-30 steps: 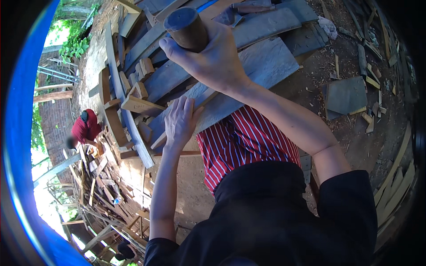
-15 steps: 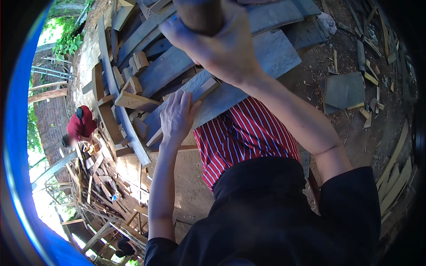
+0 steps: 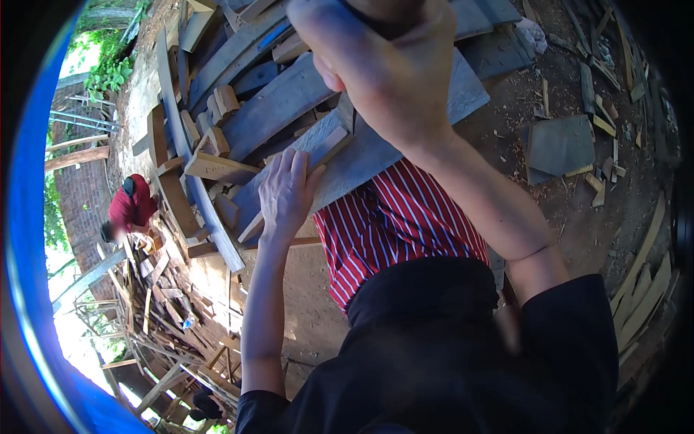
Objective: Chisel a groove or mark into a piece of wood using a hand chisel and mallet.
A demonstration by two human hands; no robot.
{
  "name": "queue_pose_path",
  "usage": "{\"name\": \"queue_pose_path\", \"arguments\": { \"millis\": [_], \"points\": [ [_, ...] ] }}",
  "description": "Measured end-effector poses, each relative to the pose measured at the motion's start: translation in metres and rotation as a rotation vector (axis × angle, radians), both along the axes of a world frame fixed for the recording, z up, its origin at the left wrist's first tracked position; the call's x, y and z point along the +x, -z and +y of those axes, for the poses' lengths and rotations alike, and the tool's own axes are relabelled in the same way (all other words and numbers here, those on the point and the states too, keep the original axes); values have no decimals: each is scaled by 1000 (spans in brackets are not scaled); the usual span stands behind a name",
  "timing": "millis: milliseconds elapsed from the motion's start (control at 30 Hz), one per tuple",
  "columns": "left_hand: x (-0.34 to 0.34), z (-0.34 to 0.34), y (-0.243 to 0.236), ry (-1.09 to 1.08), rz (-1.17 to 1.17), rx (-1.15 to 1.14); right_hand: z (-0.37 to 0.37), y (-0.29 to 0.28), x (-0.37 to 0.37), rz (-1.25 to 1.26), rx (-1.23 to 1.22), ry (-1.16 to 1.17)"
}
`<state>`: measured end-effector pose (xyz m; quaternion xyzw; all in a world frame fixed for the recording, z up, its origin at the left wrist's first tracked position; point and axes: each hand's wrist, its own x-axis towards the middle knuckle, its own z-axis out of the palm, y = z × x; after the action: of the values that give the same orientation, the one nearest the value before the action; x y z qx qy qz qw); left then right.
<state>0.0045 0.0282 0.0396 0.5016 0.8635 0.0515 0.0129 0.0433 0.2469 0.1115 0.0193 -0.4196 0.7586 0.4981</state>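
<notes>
My left hand (image 3: 284, 189) lies over a short wooden strip (image 3: 331, 146), its fingers on top and its thumb along the near side. The strip rests on a wide pale plank (image 3: 470, 95) just beyond my knees. Raised close to the camera, my right hand (image 3: 394, 87) is a fist around a thick dark-brown handle (image 3: 390, 13), which the top edge cuts off. A thin grey flat piece (image 3: 347, 113) shows below that fist, near the strip's far end. Whether it belongs to the handled tool I cannot tell.
Stacked boards (image 3: 282, 105) and wooden blocks (image 3: 223, 101) lie beyond and left of the plank. A square dark panel (image 3: 560, 147) lies on the ground at right among offcuts. A person in red (image 3: 133, 201) bends over scrap wood (image 3: 163, 289) at far left.
My right hand has risen toward the camera and moved slightly right with the handle. More of the grey piece beneath it shows. My left hand has stayed on the strip.
</notes>
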Motion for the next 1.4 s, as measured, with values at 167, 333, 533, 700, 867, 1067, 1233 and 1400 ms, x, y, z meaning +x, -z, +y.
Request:
{"name": "queue_pose_path", "arguments": {
  "millis": [167,333,533,700,867,1067,1233,1400],
  "points": [
    [-1,0,3,7,-9,-12,8,-3,7,-169,20,-28],
    [1,2,0,-14,-22,-13,1,-26,13,-184,80,-26],
    [0,0,3,-12,3,-9,9,-31,5,-118,89,-49],
    [-2,1,5,-4,4,-5,6,4,-6,-163,115,-136],
    [0,1,2,-12,-11,-12,10,-8,9,-222,-31,-156],
    [1,2,3,-21,-5,-26,9,2,4,-228,91,-108],
    [1,0,3,-16,0,-16,9,13,7,-269,84,-18],
    [2,3,1,-37,-1,-27,-1,18,4,-205,89,109]
  ]
}}
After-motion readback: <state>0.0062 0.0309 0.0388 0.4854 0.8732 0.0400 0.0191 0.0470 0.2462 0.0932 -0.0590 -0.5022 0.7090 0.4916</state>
